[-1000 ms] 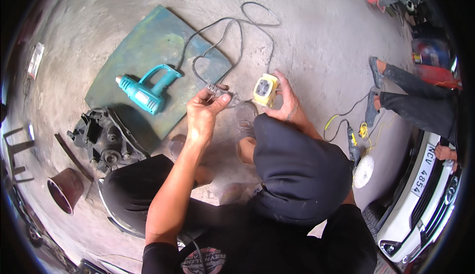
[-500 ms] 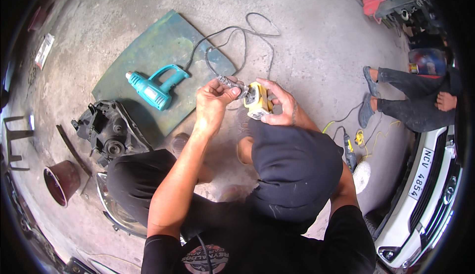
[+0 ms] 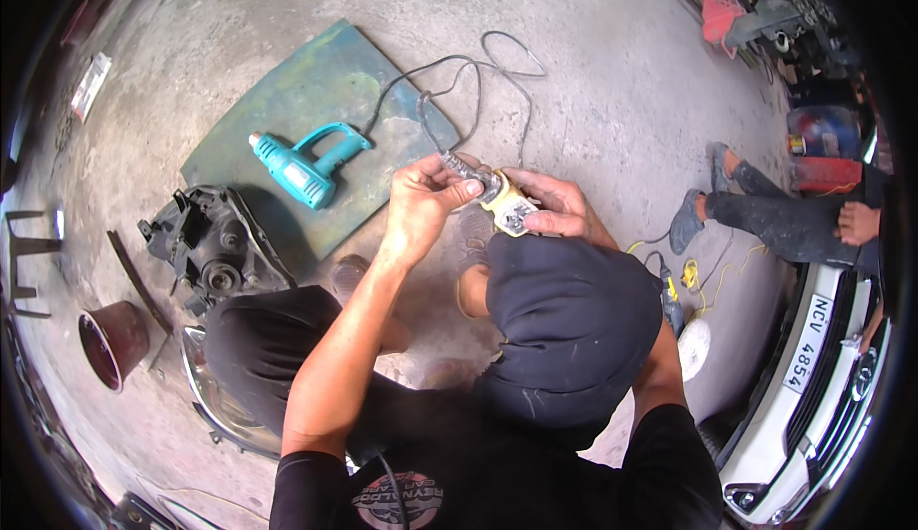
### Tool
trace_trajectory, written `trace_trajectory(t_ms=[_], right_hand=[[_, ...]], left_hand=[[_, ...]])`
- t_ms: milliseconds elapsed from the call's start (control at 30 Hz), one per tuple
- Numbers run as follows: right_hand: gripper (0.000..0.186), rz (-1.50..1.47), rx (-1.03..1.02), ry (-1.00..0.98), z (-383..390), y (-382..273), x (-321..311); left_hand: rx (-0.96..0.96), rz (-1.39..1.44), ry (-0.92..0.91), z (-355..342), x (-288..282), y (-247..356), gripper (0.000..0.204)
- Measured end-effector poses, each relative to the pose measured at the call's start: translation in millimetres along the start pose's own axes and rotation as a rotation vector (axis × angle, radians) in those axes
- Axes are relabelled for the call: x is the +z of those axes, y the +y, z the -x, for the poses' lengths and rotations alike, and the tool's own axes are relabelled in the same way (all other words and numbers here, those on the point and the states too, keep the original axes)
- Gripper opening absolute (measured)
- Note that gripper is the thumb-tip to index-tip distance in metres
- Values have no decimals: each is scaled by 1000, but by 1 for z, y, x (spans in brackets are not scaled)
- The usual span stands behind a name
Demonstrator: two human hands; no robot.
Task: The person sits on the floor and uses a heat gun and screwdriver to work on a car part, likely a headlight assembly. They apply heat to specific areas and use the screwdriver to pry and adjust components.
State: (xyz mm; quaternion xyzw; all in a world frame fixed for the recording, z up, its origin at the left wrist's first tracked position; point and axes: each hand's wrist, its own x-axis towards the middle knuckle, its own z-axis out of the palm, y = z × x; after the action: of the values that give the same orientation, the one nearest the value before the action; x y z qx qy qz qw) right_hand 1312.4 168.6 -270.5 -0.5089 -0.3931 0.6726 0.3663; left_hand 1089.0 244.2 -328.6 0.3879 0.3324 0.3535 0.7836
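Note:
Over my right knee, my right hand (image 3: pixel 562 207) is closed around a yellow socket box (image 3: pixel 510 207), its pale face with holes tilted toward me. My left hand (image 3: pixel 421 203) pinches a grey plug (image 3: pixel 469 174) with a dark cord. The plug meets the box's left end; how far its prongs sit inside is hidden. A teal heat gun (image 3: pixel 306 171) lies on a greenish panel (image 3: pixel 287 90), and its dark cord (image 3: pixel 459 56) loops over the floor past the panel toward my hands.
A black headlight housing (image 3: pixel 215 243) sits left of my knees, near a brown bucket (image 3: pixel 120 339) and a clear headlight lens (image 3: pixel 220 386). To the right are a corded power tool (image 3: pixel 671 302), a seated person's legs (image 3: pixel 755 219), a white car front (image 3: pixel 789 406) and a red jack (image 3: pixel 717 9).
The yellow box has turned so its pale holed face shows more. My left hand has shifted slightly right with the plug. The other person's legs have moved.

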Motion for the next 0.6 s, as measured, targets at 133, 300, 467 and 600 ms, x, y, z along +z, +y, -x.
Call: trace_trajectory(t_ms=[133, 300, 467, 600], right_hand=[[79, -14, 17, 16, 6, -6, 5], [59, 127, -117, 51, 12, 28, -14], [44, 886, -795, 20, -3, 97, -46], [44, 63, 326, 439, 9, 136, -104]], left_hand=[[63, 61, 31, 5, 2, -18, 27], [74, 166, 114, 10, 17, -42, 24], [-160, -341, 345, 25, -1, -64, 61], [-31, -410, 212, 48, -13, -18, 50]])
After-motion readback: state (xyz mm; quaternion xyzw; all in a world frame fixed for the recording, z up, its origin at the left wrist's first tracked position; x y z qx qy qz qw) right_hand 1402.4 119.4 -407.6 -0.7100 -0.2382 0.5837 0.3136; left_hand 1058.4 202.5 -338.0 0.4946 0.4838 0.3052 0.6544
